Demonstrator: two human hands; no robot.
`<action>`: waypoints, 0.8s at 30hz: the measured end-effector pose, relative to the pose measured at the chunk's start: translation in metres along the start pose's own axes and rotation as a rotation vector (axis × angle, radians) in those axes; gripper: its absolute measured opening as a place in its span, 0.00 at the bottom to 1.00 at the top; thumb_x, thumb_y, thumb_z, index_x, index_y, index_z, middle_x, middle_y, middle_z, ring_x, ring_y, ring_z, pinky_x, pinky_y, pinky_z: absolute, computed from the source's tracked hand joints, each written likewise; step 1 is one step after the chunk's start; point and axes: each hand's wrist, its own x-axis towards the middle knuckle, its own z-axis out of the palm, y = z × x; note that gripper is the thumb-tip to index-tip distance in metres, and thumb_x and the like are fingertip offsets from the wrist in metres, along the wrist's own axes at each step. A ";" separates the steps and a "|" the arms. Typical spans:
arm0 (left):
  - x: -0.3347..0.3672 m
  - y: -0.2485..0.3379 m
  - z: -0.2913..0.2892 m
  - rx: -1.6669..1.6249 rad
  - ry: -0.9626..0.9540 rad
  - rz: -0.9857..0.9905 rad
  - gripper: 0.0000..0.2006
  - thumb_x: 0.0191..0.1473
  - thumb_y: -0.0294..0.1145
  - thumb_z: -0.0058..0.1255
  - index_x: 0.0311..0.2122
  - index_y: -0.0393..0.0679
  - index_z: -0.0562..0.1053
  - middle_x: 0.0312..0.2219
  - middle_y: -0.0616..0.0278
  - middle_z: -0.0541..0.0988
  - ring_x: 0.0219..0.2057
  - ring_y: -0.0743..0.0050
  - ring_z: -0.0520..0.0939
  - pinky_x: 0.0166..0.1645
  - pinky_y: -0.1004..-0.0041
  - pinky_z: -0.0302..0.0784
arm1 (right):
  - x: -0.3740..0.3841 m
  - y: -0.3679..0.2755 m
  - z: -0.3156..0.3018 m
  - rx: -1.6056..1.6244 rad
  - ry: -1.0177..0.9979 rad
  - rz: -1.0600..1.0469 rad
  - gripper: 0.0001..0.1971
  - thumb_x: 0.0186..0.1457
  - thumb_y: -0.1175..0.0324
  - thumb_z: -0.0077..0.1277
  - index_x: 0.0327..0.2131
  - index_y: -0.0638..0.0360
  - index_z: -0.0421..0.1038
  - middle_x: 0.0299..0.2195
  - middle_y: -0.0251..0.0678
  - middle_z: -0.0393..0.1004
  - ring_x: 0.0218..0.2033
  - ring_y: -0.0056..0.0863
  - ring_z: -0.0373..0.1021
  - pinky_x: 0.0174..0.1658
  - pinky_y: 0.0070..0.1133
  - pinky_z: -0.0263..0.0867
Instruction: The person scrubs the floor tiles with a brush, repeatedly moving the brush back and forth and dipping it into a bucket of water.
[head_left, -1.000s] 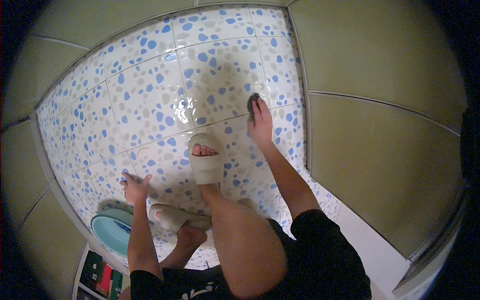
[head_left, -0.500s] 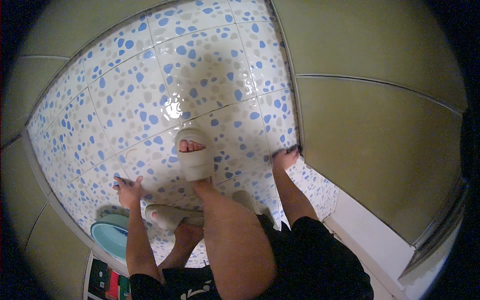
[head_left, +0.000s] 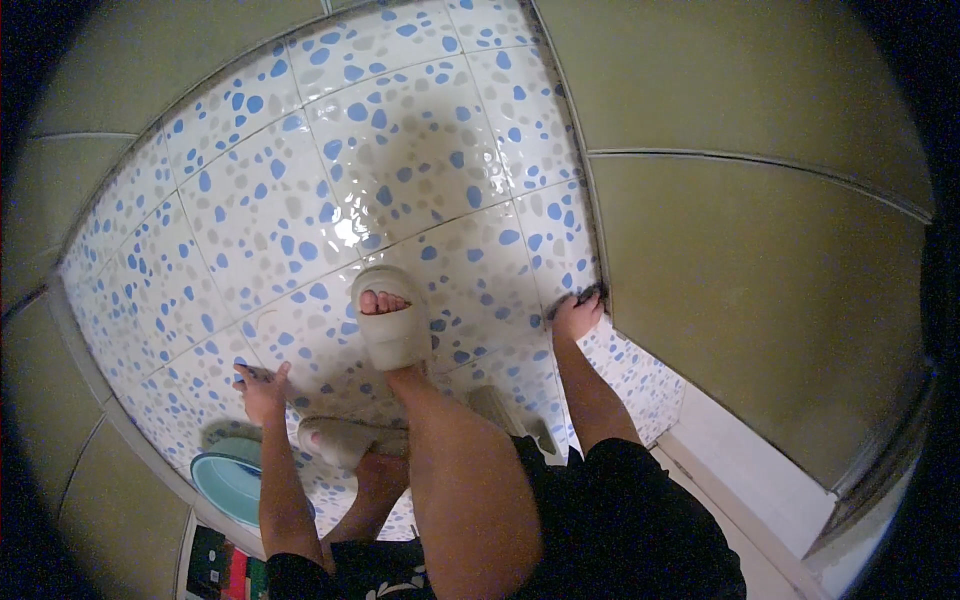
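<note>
My left hand hovers over or rests on the speckled floor, its fingers spread and nothing seen in them. A teal basin stands just behind it, partly covered by my left forearm. My right hand is down at the seam between the floor and the olive wall panel on the right. Its fingers are closed on a small dark thing, mostly hidden, whose kind I cannot make out. Between my hands, my foot wears a beige slipper.
White floor tiles with blue and grey patches look wet and shiny. Olive panels border the floor. A second slipper is on my other foot. Low by the basin is a shelf with red, green and dark items.
The view has shifted slightly. My right hand stays at the wall seam with only a small change in its pose; my left hand remains spread.
</note>
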 end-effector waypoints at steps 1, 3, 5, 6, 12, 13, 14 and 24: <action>0.002 -0.002 0.002 -0.002 -0.008 -0.007 0.64 0.33 0.73 0.62 0.71 0.54 0.46 0.65 0.32 0.54 0.58 0.33 0.70 0.55 0.48 0.72 | 0.006 -0.018 0.009 0.023 0.026 -0.055 0.32 0.52 0.64 0.47 0.61 0.67 0.61 0.62 0.59 0.57 0.63 0.54 0.54 0.67 0.37 0.49; 0.002 -0.005 0.010 -0.001 0.065 0.022 0.63 0.33 0.73 0.62 0.71 0.55 0.46 0.65 0.32 0.52 0.61 0.33 0.67 0.56 0.46 0.71 | 0.021 -0.068 0.022 0.093 0.044 -0.251 0.32 0.53 0.62 0.47 0.60 0.68 0.61 0.62 0.58 0.57 0.63 0.54 0.54 0.66 0.37 0.49; 0.001 -0.001 0.018 -0.002 0.209 0.184 0.62 0.35 0.72 0.62 0.71 0.56 0.46 0.67 0.31 0.48 0.64 0.31 0.60 0.58 0.40 0.66 | 0.037 -0.130 0.030 0.197 -0.006 -0.485 0.31 0.54 0.63 0.47 0.60 0.69 0.61 0.62 0.58 0.58 0.63 0.54 0.55 0.66 0.38 0.50; -0.009 0.027 0.007 0.044 0.198 0.226 0.59 0.38 0.69 0.62 0.71 0.56 0.48 0.65 0.31 0.51 0.62 0.29 0.62 0.59 0.42 0.66 | 0.041 -0.159 0.030 0.244 -0.050 -0.577 0.30 0.54 0.65 0.47 0.59 0.70 0.61 0.62 0.58 0.58 0.62 0.55 0.55 0.66 0.39 0.50; -0.043 0.158 -0.009 -0.039 0.179 0.704 0.51 0.39 0.65 0.63 0.69 0.67 0.55 0.69 0.47 0.50 0.68 0.29 0.49 0.65 0.33 0.50 | 0.021 -0.200 0.018 0.233 -0.345 -1.264 0.31 0.47 0.73 0.50 0.58 0.65 0.64 0.61 0.52 0.61 0.62 0.52 0.58 0.64 0.42 0.54; -0.047 0.161 -0.045 -0.021 0.209 0.712 0.51 0.39 0.63 0.65 0.69 0.68 0.54 0.69 0.48 0.49 0.68 0.28 0.49 0.64 0.33 0.51 | 0.018 -0.208 0.004 0.201 -0.337 -1.300 0.30 0.48 0.72 0.49 0.59 0.63 0.64 0.61 0.50 0.61 0.62 0.52 0.57 0.64 0.43 0.53; -0.045 0.174 -0.057 0.012 0.189 0.737 0.52 0.39 0.60 0.67 0.69 0.69 0.53 0.70 0.49 0.47 0.67 0.28 0.49 0.64 0.32 0.52 | 0.023 -0.196 0.002 0.129 -0.358 -1.307 0.30 0.49 0.71 0.49 0.59 0.60 0.64 0.61 0.49 0.62 0.63 0.53 0.56 0.64 0.44 0.52; -0.020 0.227 -0.075 0.095 0.020 0.661 0.54 0.37 0.53 0.71 0.69 0.69 0.51 0.70 0.50 0.44 0.68 0.26 0.47 0.60 0.32 0.62 | 0.051 -0.099 0.026 -0.155 0.079 -0.348 0.29 0.55 0.63 0.49 0.61 0.53 0.63 0.56 0.48 0.65 0.50 0.49 0.63 0.53 0.43 0.59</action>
